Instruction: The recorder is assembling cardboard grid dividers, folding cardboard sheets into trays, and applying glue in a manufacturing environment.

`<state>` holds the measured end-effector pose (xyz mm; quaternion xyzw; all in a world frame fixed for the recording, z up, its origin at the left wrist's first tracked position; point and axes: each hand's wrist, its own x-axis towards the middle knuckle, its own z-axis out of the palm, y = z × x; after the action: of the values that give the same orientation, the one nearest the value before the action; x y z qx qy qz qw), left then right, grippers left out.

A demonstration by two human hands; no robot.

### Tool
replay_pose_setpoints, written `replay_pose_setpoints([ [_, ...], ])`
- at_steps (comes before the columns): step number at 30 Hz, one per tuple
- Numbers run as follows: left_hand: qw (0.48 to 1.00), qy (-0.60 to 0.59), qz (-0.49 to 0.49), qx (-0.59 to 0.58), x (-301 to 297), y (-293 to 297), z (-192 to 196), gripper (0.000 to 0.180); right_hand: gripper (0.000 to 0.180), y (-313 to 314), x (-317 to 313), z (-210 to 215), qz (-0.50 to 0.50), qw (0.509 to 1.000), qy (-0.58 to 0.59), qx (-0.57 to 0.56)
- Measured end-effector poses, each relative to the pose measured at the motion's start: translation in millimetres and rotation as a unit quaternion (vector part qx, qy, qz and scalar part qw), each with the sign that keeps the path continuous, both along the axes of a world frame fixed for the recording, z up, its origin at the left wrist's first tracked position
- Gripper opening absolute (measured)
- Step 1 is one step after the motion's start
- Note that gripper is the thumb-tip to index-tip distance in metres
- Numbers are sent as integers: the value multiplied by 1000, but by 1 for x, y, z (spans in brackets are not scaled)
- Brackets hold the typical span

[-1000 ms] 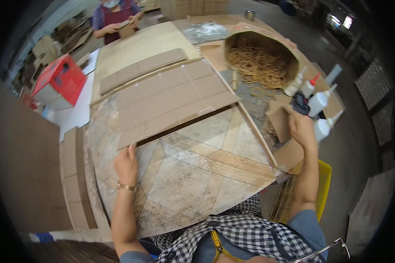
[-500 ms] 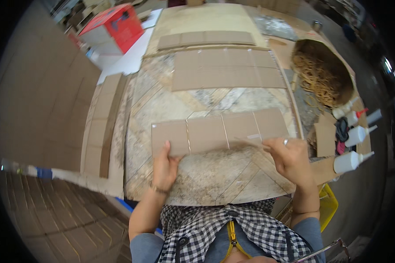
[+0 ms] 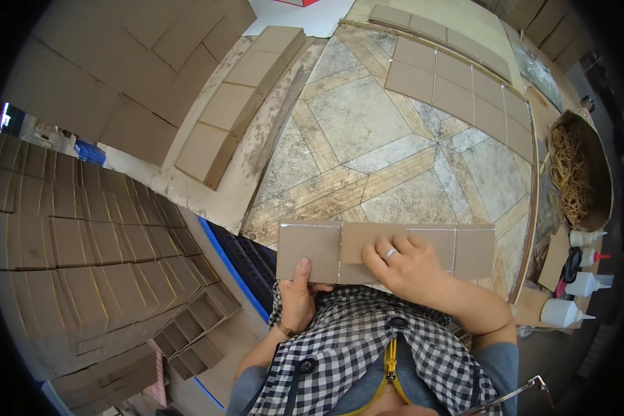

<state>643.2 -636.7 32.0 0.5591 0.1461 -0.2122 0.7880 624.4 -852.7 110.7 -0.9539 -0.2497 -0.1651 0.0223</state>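
A long brown cardboard strip [image 3: 475,253] with pale crosswise lines lies at the near edge of the table, in front of my body. My left hand [image 3: 299,298] grips its left end, thumb on top and fingers underneath. A whitish line, like glue, runs along its far edge. Over the middle of the strip, my right hand [image 3: 407,265] has its fingers bent down on a small tan cardboard piece [image 3: 357,243]. The fingertips and part of that piece are hidden under the hand.
Flat cardboard panels [image 3: 451,87] lie at the far right. A cardboard stack [image 3: 236,97] stands left, beside larger stacks [image 3: 76,243]. At right are a container of rubber bands [image 3: 568,173] and white squeeze bottles [image 3: 560,313]. The patterned tabletop [image 3: 353,132] spreads between.
The view has turned leftward and downward. Both hands and the strip are now closer to my body. My right hand has moved from the strip's right end to its middle.
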Motion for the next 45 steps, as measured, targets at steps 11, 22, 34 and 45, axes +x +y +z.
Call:
replay_pose_setpoints([
  [11,957,-202,-125,163,4,10,8,43,21,-1,13,8,-28,991,116,67],
  [22,768,-518,-289,240,33,-8,69,88,17,-5,35,19,-87,979,144,115],
  [34,535,-580,-481,382,79,-44,121,77,22,-76,-115,-11,-467,641,-231,564],
  [45,471,-649,-515,303,63,-114,117,78,37,2,-211,-54,-494,366,-263,744],
])
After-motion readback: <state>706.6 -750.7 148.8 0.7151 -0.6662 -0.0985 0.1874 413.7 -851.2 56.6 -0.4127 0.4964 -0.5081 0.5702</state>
